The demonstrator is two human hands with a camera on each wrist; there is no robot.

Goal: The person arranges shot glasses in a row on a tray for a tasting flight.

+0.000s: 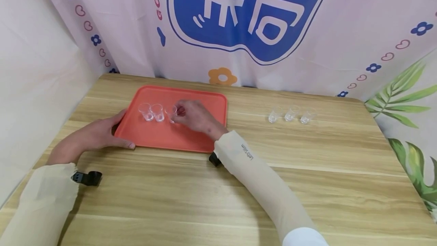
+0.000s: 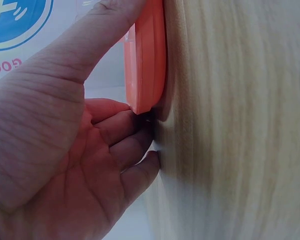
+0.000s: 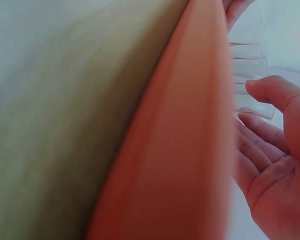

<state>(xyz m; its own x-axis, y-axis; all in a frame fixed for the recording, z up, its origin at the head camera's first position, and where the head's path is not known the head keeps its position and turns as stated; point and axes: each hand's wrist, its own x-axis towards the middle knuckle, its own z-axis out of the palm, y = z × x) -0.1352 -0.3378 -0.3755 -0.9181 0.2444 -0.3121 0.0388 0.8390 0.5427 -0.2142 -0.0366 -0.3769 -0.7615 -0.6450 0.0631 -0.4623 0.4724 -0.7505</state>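
A red tray (image 1: 157, 136) lies on the wooden table towards its left side. At its left front corner my left hand (image 1: 99, 134) holds the rim, the thumb along the front edge and the fingers at the left side; the left wrist view shows fingertips against the tray's edge (image 2: 146, 65). Two small clear cups (image 1: 147, 114) stand close together on the tray. Just right of them, my right hand (image 1: 196, 117) pinches a third clear cup (image 1: 169, 111) between thumb and fingers. In the right wrist view the tray's wall (image 3: 165, 140) hides the cup's base.
Three more clear cups (image 1: 290, 114) stand in a row on the table (image 1: 327, 155), right of the tray. A printed curtain (image 1: 307, 63) hangs along the table's back edge. Black wrist straps (image 1: 89, 178) show at both sleeves.
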